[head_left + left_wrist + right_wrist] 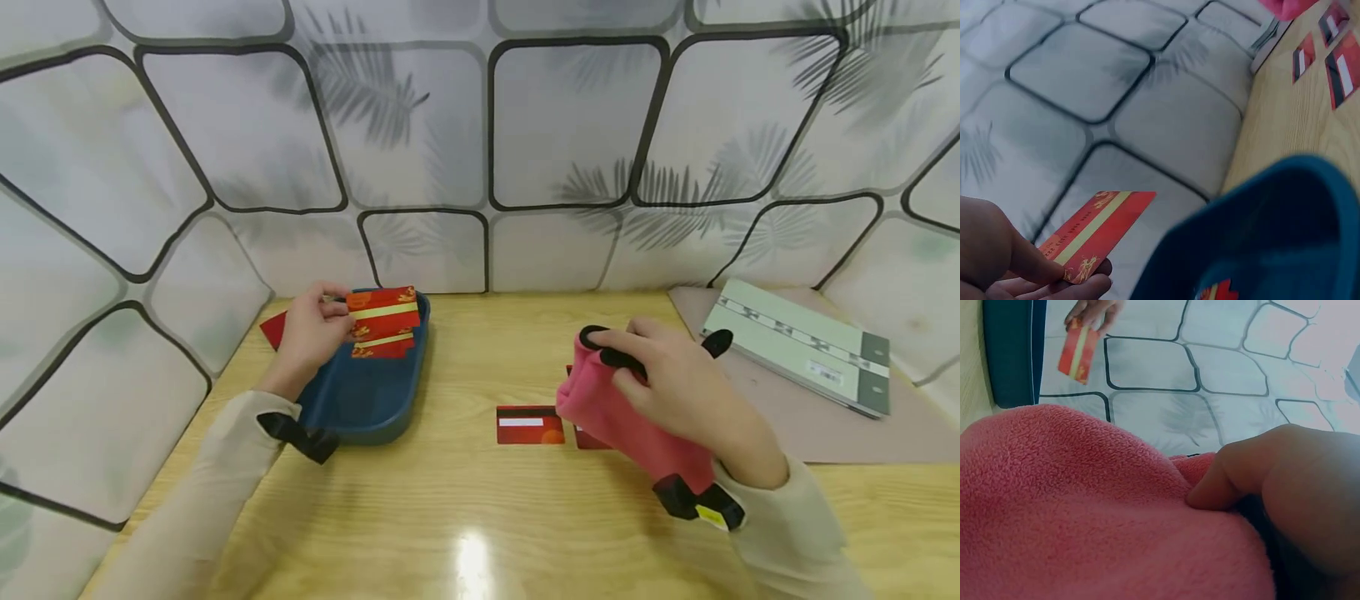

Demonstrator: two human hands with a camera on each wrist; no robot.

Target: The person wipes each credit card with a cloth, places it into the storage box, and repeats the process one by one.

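My left hand point(311, 329) pinches a red card point(384, 308) with a pale gold band, between thumb and fingers, above the blue tray point(352, 417). Similar red and gold cards point(386, 343) show just below it, inside the tray. The left wrist view shows the held card point(1100, 234) apart from the tray wall point(1329, 187). On the right, my right hand point(678, 387) grips a pink fleecy cloth item point(637, 429) with black parts at its top, over the table. Its full shape is hidden by the hand. The right wrist view shows the thumb pressing into the pink pile point(1085, 506).
A red card point(530, 437) with a black stripe lies mid-table, with other red cards point(592, 439) partly behind the pink cloth. A dark red piece point(273, 330) pokes out behind the left hand. A green book point(802, 342) rests on a greyish sheet point(847, 442); patterned fabric point(573, 125) encloses the table.
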